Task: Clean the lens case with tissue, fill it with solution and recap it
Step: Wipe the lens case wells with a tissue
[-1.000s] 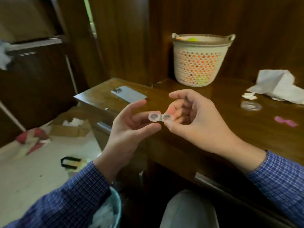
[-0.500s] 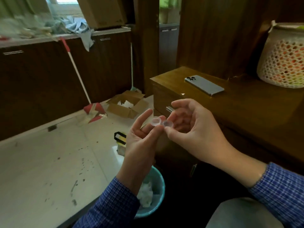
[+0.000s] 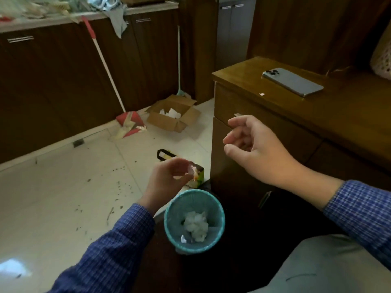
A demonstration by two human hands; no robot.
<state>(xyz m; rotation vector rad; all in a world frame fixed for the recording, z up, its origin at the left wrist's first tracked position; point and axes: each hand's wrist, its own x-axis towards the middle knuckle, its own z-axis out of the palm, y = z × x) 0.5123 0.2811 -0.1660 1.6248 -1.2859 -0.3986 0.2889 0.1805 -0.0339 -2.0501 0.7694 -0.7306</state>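
My left hand (image 3: 167, 178) pinches the small clear lens case (image 3: 190, 170) between thumb and fingertips, low over the floor and just above the far rim of a teal waste bin (image 3: 169, 218). The case is blurred and partly hidden by my fingers. Crumpled white tissue (image 3: 195, 226) lies inside the bin. My right hand (image 3: 254, 144) hangs in front of the desk drawers, fingers loosely curled and apart, holding nothing. No solution bottle or caps are in view.
The wooden desk (image 3: 328, 111) stands to the right with a phone (image 3: 293, 81) on top and a basket (image 3: 383, 60) at the edge. On the floor sit a cardboard box (image 3: 173, 117), a broom and dustpan (image 3: 129, 123), and a small carton (image 3: 198, 176).
My right hand has let go of the case and drawn back to the right. My left hand has lowered the case over the waste bin. The view has turned left and down.
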